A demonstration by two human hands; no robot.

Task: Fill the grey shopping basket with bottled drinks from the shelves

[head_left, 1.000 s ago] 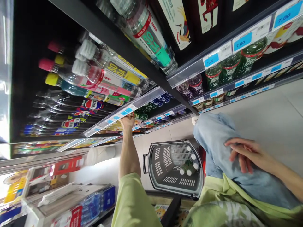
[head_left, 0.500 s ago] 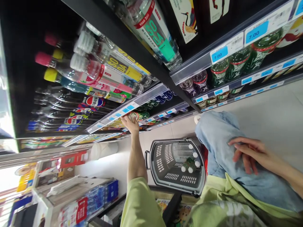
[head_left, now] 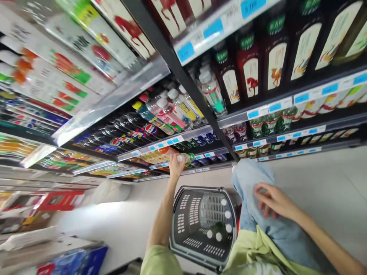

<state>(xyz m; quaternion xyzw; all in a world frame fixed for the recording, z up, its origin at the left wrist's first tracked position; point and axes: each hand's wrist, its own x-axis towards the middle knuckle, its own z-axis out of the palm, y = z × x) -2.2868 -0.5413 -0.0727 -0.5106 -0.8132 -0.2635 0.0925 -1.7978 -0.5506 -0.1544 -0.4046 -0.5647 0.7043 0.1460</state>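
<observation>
My left hand [head_left: 176,168] is closed around the upper part of a green-labelled drink bottle [head_left: 188,157] at the edge of a low shelf. The bottle lies on its side in my view, its white cap [head_left: 180,158] showing by my thumb; its base points to the right. My right hand [head_left: 272,199] hovers by my bent knee with its fingers loosely apart and nothing in them. Between my arms, a grey shopping basket [head_left: 183,241] stands on the floor. Several white-capped bottles [head_left: 218,228] are inside it, at its right side.
Cola bottles [head_left: 126,131] and soda water bottles [head_left: 183,109] crowd the shelf above my left hand. A dark upright post [head_left: 197,91] divides the shelving. Dark red bottles [head_left: 251,72] line the right bay. A white bucket [head_left: 110,191] stands at left on the pale floor [head_left: 315,179].
My left hand has drawn the green bottle outward from the shelf, and its white cap now shows. My view has tilted up. The right hand remains by the knee.
</observation>
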